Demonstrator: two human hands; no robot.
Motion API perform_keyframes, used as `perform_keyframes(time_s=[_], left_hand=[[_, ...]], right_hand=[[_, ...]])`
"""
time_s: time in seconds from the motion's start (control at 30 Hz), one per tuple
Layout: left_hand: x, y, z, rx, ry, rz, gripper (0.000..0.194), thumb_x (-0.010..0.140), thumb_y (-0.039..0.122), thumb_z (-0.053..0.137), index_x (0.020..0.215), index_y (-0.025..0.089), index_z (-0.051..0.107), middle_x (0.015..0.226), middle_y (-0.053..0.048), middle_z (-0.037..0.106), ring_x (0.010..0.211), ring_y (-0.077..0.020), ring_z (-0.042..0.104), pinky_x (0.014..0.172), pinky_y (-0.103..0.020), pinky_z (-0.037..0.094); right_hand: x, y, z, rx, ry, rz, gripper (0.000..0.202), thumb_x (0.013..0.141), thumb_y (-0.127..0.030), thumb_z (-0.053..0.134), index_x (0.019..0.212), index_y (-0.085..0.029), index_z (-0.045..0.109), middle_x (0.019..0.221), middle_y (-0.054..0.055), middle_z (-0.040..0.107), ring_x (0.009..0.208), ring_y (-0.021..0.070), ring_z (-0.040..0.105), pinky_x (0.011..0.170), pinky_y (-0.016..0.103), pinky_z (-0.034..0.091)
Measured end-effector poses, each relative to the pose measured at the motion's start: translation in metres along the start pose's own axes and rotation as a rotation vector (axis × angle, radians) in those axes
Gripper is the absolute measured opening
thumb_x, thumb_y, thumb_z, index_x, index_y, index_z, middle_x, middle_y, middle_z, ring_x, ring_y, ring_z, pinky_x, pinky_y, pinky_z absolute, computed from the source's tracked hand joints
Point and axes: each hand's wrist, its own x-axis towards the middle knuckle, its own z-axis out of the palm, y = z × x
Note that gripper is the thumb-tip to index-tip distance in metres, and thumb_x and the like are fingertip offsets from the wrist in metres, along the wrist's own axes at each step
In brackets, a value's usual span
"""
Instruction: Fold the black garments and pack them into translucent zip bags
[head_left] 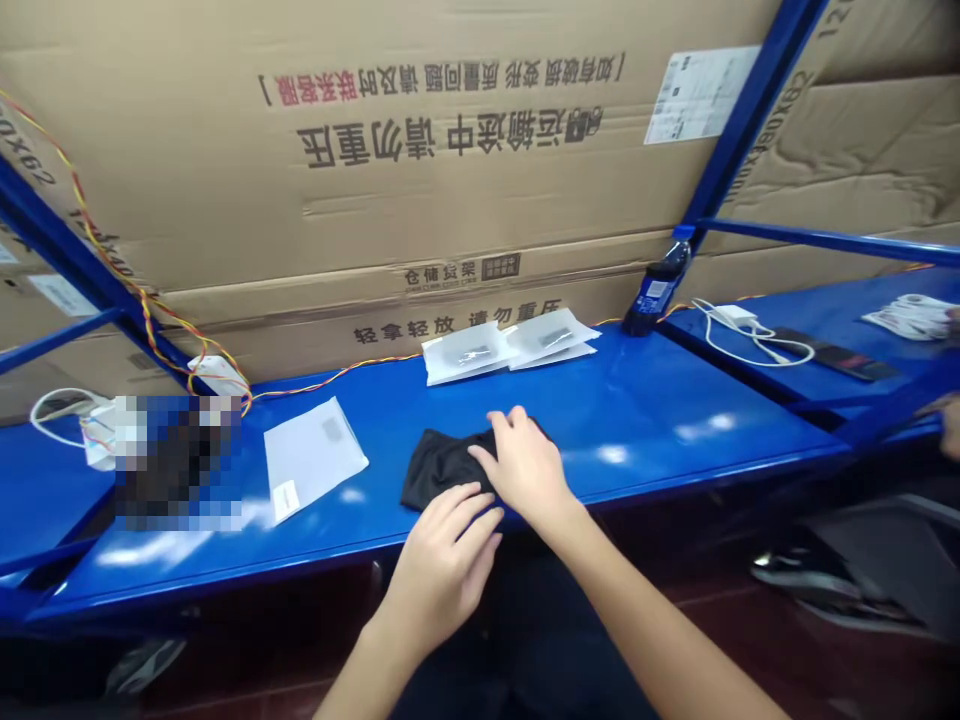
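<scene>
A folded piece of black fabric (pixel 439 462) lies near the front edge of the blue shelf. My right hand (pixel 525 465) rests on the right part of the fabric, its fingers stretched out and the thumb apart. At the fabric's near edge is my left hand (pixel 450 555), with its fingers loosely extended and the fingertips at the cloth. Both hands cover some of the fabric, so its full shape is hidden. To the left lies a white flat pouch (pixel 311 455) with a small label. Two more white pouches (pixel 466 352) (pixel 551 338) lie behind the fabric.
A dark bottle with a blue cap (pixel 654 290) stands at the back right. Blue metal shelf (pixel 637 430) posts rise at both sides, before large cardboard boxes (pixel 450 210). A white charger with cable (pixel 739 318) and a dark phone (pixel 836 355) lie right. Another person's hand (pixel 951 425) shows far right.
</scene>
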Motion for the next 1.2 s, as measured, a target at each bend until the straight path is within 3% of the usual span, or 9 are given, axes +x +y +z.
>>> perform_keyframes(time_s=[0.13, 0.27, 0.4, 0.53, 0.67, 0.83, 1.0, 1.1, 1.2], left_hand=[[-0.008, -0.006, -0.011, 0.008, 0.061, -0.019, 0.031, 0.101, 0.012, 0.059, 0.128, 0.021, 0.072, 0.120, -0.011, 0.079, 0.123, -0.0287, 0.071, 0.101, -0.047, 0.064], [-0.017, -0.023, -0.023, 0.068, 0.122, -0.088, 0.025, 0.101, 0.014, 0.062, 0.122, 0.021, 0.073, 0.118, -0.011, 0.079, 0.120, -0.0286, 0.072, 0.099, -0.046, 0.064], [-0.019, -0.034, -0.017, 0.092, 0.121, -0.090, 0.022, 0.102, 0.018, 0.061, 0.119, 0.021, 0.075, 0.115, -0.011, 0.080, 0.116, -0.0292, 0.074, 0.095, -0.048, 0.065], [-0.018, -0.030, -0.007, 0.064, 0.097, -0.070, 0.023, 0.102, 0.018, 0.061, 0.119, 0.021, 0.076, 0.115, -0.010, 0.080, 0.119, -0.0300, 0.072, 0.098, -0.051, 0.064], [-0.015, -0.026, -0.005, 0.036, 0.094, -0.085, 0.025, 0.102, 0.017, 0.061, 0.123, 0.021, 0.076, 0.119, -0.010, 0.080, 0.123, -0.0303, 0.070, 0.103, -0.052, 0.062], [-0.010, -0.024, 0.005, 0.007, 0.065, -0.115, 0.026, 0.104, 0.020, 0.058, 0.123, 0.022, 0.076, 0.118, -0.010, 0.080, 0.117, -0.0304, 0.072, 0.095, -0.051, 0.064], [-0.014, -0.020, 0.002, 0.022, 0.146, -0.143, 0.020, 0.102, 0.015, 0.058, 0.107, 0.020, 0.076, 0.106, -0.008, 0.081, 0.111, -0.0283, 0.073, 0.095, -0.047, 0.062], [-0.020, -0.030, -0.015, 0.114, 0.246, -0.210, 0.015, 0.100, 0.015, 0.060, 0.097, 0.021, 0.073, 0.094, -0.005, 0.081, 0.100, -0.0250, 0.074, 0.092, -0.041, 0.061], [-0.016, -0.057, -0.035, 0.291, 0.332, -0.344, 0.016, 0.101, 0.023, 0.059, 0.092, 0.020, 0.072, 0.088, -0.007, 0.079, 0.086, -0.0259, 0.073, 0.083, -0.041, 0.060]], right_hand=[[-0.017, 0.007, 0.002, 0.236, 0.105, -0.034, 0.033, 0.103, -0.045, 0.054, 0.121, -0.021, 0.068, 0.103, 0.012, 0.071, 0.092, 0.0280, 0.068, 0.080, 0.041, 0.056], [-0.027, 0.041, -0.015, 0.197, 0.285, 0.208, 0.041, 0.101, -0.056, 0.053, 0.111, -0.020, 0.070, 0.096, 0.012, 0.071, 0.091, 0.0308, 0.066, 0.080, 0.044, 0.053], [-0.033, 0.059, -0.007, 0.112, 0.136, 0.258, 0.047, 0.087, -0.069, 0.064, 0.090, -0.023, 0.067, 0.096, 0.016, 0.070, 0.098, 0.0382, 0.065, 0.079, 0.049, 0.052], [-0.027, 0.063, -0.004, 0.267, 0.022, 0.332, 0.034, 0.084, -0.058, 0.067, 0.078, -0.027, 0.057, 0.083, 0.008, 0.069, 0.083, 0.0309, 0.067, 0.071, 0.041, 0.050], [-0.015, 0.056, -0.021, 0.376, 0.197, 0.450, 0.027, 0.082, -0.049, 0.070, 0.089, -0.026, 0.057, 0.082, 0.004, 0.071, 0.071, 0.0251, 0.065, 0.065, 0.036, 0.047], [-0.016, 0.016, -0.020, 0.312, 0.441, 0.165, 0.014, 0.093, -0.034, 0.059, 0.102, -0.023, 0.063, 0.101, 0.011, 0.070, 0.092, 0.0291, 0.064, 0.083, 0.043, 0.051], [-0.043, -0.025, 0.011, 0.156, 0.249, -0.231, 0.022, 0.102, -0.031, 0.058, 0.117, -0.021, 0.071, 0.108, 0.015, 0.070, 0.098, 0.0327, 0.061, 0.081, 0.047, 0.051], [-0.054, -0.026, 0.016, 0.204, 0.142, -0.358, 0.031, 0.106, -0.034, 0.055, 0.128, -0.018, 0.071, 0.117, 0.016, 0.071, 0.107, 0.0325, 0.063, 0.084, 0.047, 0.054], [-0.053, -0.017, 0.010, 0.265, 0.188, -0.394, 0.034, 0.107, -0.027, 0.052, 0.134, -0.020, 0.071, 0.119, 0.014, 0.072, 0.111, 0.0301, 0.065, 0.091, 0.046, 0.056]])
